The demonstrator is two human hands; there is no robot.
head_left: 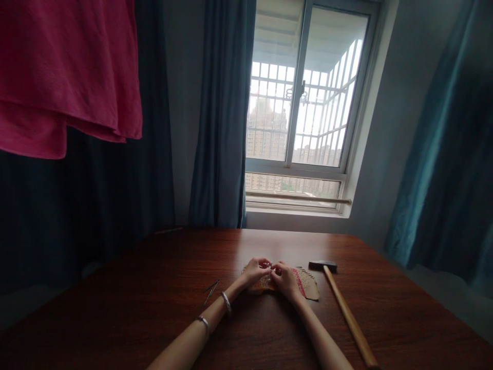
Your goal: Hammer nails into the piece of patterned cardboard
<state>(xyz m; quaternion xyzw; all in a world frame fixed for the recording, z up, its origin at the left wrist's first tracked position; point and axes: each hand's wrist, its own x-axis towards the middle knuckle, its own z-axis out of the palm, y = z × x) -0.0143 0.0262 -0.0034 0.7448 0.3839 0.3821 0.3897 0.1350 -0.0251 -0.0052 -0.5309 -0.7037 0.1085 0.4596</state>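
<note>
Above a tan flat piece on the table, my two hands meet fingertip to fingertip. My left hand is closed in a pinch; its wrist wears two silver bangles. My right hand pinches from the other side. Something small and pale shows between the fingertips, too small to name. Rows of dark dots and a pinkish-red band mark the tan piece, and its far edge looks notched. Both hands cover its middle part.
To the right lies a hammer, its dark head at the far end and its wooden handle towards me. Thin metal pointed tools lie on the left of the brown wooden table. A pink cloth hangs at upper left.
</note>
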